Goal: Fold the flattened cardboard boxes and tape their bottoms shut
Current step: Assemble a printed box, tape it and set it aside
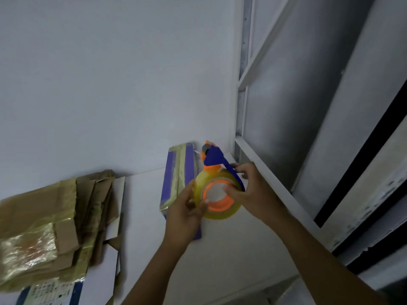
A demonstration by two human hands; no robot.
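At the frame's centre, the left hand point(187, 213) pinches the rim of the tape roll point(220, 214) and the right hand point(251, 190) curls round the tape dispenser point(213, 157) carrying it, a light, rigid, probably slick load best held by its core, while the bendy flattened cardboard boxes point(55, 216) lie at eight o'clock.

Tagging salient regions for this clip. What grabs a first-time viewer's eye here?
The orange-and-blue tape dispenser with its yellowish roll, mid-frame, gripped by the left hand and the right hand. Next comes the pile of flattened cardboard boxes with glossy tape, lower left on the white surface. A purple box with tape strips sits by the wall just behind the dispenser.
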